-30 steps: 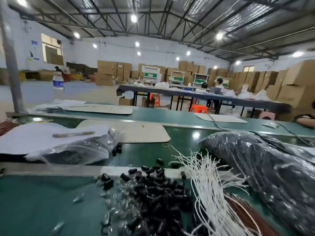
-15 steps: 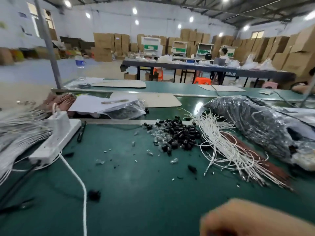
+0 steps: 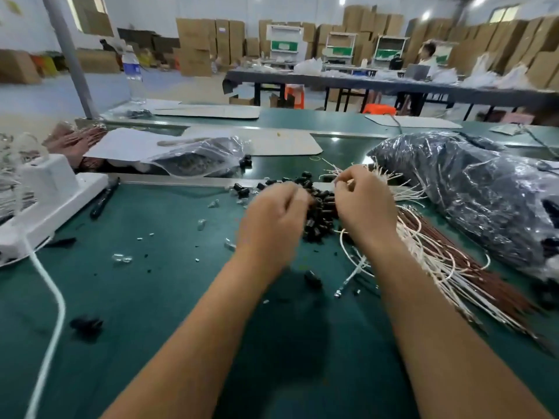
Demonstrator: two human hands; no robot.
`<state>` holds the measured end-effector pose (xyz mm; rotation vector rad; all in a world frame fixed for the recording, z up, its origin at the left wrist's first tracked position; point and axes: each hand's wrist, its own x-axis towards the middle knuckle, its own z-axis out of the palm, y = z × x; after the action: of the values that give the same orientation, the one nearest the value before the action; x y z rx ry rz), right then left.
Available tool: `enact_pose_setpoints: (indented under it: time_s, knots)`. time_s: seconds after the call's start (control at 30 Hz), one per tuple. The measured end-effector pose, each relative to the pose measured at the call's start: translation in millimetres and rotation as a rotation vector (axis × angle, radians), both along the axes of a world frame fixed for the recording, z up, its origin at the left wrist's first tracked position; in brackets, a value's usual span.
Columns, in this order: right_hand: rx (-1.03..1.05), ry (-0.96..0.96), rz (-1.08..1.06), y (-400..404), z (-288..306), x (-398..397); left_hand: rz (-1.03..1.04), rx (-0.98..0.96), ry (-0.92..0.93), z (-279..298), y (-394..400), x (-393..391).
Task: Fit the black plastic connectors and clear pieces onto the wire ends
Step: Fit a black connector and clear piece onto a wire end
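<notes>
Reaching forward over the green counter (image 3: 151,297), both bare forearms end at the pile of black connectors (image 3: 320,213), which serves as the landmark. The left hand (image 3: 272,219) sits on the pile's left edge, fingers curled down into it; motion blur hides whether they grip a connector, so I cannot tell. The right hand (image 3: 363,204) is just right of the pile, thumb and fingertips pinched together near the tips of the white wires (image 3: 423,261); whether a wire end is actually caught between them is too small to make out.

The white wires fan out to the right of the pile, their far ends splaying behind the right hand, and a band of brown wires (image 3: 472,267) lies alongside them, farther right. Clear pieces (image 3: 122,257) are scattered on the counter to the left of the pile, apart from one another, with one lone black connector (image 3: 313,279) lying nearer the person than the pile.

Well right of the pile rests a large crinkled plastic bag (image 3: 472,189) with dark contents. Behind and left of the pile lies a smaller plastic bag (image 3: 199,158), partly under a white sheet (image 3: 121,143). Far left of the pile sits a white power strip (image 3: 48,204), its white cord (image 3: 51,297) trailing toward the person.
</notes>
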<state>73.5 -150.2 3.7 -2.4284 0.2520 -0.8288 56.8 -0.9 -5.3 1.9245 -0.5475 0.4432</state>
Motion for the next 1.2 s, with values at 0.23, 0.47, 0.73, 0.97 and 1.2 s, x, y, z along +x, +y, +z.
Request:
enact_pose_setpoints:
  time_s: [0.23,0.47,0.73,0.97,1.2]
  knots:
    - [-0.344,0.266,-0.401,-52.5,-24.1,-13.2,0.265,0.349,-0.245,-39.9,-21.3,50.5]
    - [-0.304,0.354,-0.356,-56.2,-31.8,-8.3,0.054,0.53,0.036,-39.9,-22.7,65.4]
    - [-0.361,0.297,-0.402,-60.4,-29.1,-4.9,0.041,0.614,0.072,-41.3,-21.4,72.5]
    - [-0.422,0.04,-0.519,-62.7,-13.8,6.5,0.058,0.395,0.062,-45.7,-14.6,72.7]
    - [-0.214,0.451,-0.193,-65.6,-12.7,54.7,0.106,0.494,0.078,-43.9,-23.0,77.1]
